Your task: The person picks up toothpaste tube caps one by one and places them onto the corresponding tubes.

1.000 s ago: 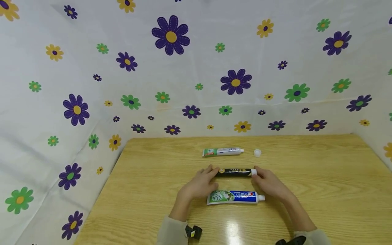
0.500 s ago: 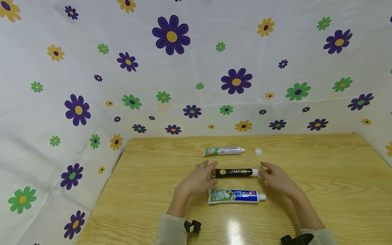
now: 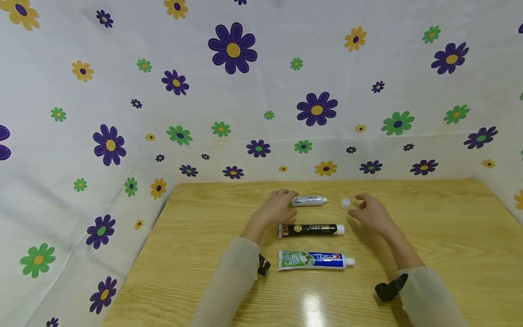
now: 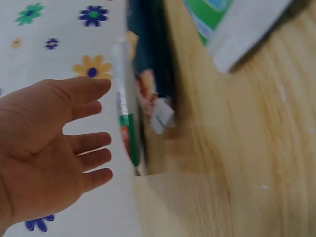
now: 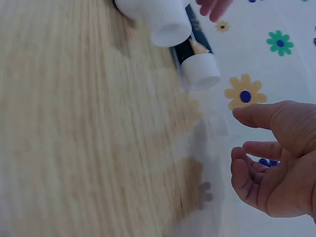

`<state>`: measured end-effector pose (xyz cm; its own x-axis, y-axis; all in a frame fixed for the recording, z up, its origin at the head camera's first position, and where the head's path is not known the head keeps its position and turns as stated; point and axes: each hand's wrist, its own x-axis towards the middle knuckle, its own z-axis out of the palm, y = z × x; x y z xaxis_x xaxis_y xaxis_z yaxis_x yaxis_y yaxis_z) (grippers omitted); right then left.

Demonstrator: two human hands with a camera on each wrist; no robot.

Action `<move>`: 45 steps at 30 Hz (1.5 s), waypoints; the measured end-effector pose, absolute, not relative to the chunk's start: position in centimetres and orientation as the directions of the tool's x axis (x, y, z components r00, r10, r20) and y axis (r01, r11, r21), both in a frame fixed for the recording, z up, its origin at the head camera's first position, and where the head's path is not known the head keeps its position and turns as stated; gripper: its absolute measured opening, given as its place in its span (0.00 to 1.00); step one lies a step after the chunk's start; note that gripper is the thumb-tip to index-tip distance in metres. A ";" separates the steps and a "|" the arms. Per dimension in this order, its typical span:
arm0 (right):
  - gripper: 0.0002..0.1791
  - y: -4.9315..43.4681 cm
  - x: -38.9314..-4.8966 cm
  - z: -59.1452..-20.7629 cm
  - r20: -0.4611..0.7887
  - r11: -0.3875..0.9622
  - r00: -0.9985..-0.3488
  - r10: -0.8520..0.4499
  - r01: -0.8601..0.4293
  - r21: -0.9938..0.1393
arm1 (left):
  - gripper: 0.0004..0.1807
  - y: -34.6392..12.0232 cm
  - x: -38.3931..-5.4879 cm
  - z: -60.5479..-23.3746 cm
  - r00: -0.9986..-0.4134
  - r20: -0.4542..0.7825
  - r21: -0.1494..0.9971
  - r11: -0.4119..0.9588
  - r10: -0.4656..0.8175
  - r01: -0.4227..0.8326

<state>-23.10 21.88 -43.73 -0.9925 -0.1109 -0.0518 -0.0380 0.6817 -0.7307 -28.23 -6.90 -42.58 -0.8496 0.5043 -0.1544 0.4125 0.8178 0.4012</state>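
Three toothpaste tubes lie on the wooden table, one behind another, with their caps to the right. At the back is a small white-and-green toothpaste tube (image 3: pixel 309 200); my left hand (image 3: pixel 274 209) hovers around its left end and hides it. In the left wrist view the fingers (image 4: pixel 94 160) are extended with nothing between them. A black toothpaste tube (image 3: pixel 312 230) lies in the middle, a blue-and-green toothpaste tube (image 3: pixel 314 260) in front. My right hand (image 3: pixel 372 215) is beside a small translucent cap (image 3: pixel 345 203), its thumb and forefinger apart and holding nothing.
A white sheet with printed flowers (image 3: pixel 316 110) hangs behind the wooden table (image 3: pixel 196 236) and along its sides. Black cameras are strapped to both wrists, the right camera (image 3: pixel 390 288) being near the sleeve's end.
Both hands have moved away from the black tube toward the back, the left to the small tube's left end, the right to the translucent cap. The black tube stays on the table.
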 end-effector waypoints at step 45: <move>0.16 17.2 -16.8 -38.6 0.466 0.543 -0.885 -0.006 -0.394 -0.741 | 0.21 -8.8 -19.6 -36.2 -0.761 0.320 0.190 0.749 0.564 0.635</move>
<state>-16.79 17.20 -38.64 -0.8848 -0.0063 0.4660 -0.3944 0.5429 -0.7414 -19.63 -8.83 -36.19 -0.7613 0.5637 0.3205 0.6346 0.7491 0.1899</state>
